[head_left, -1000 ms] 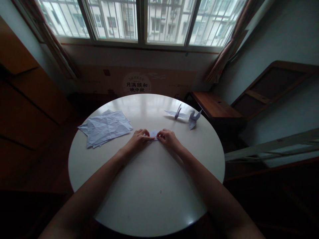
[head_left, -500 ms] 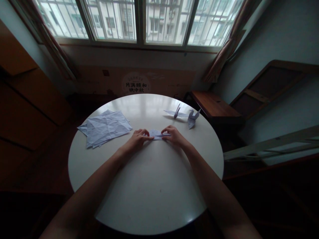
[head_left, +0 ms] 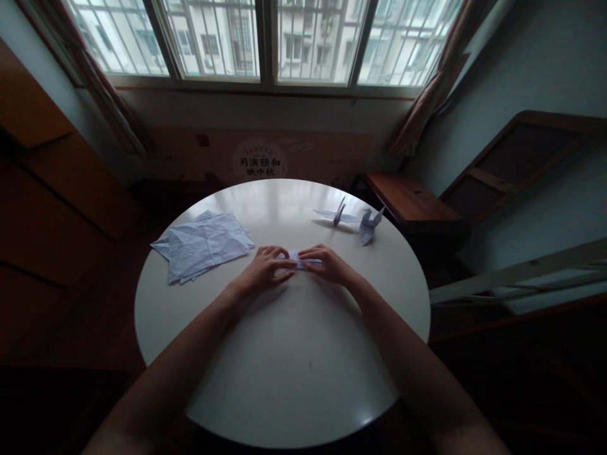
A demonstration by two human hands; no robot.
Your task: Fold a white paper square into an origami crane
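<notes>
One small piece of folded white paper (head_left: 294, 255) on the middle of one round white surface (head_left: 294, 360), under two hands. Left hand (head_left: 268, 268) at its left end, fingers bent over the paper, thumb spread apart on the near side; cannot tell whether pinching. Right hand (head_left: 327, 264) at the opposite end, fingers laid along the paper; grip too small to tell. Two paper birds near the far right edge: one farther bird (head_left: 338, 218), one nearer bird (head_left: 369, 227). At left, one pile of creased sheets (head_left: 208, 245), exact count hidden by overlap.
</notes>
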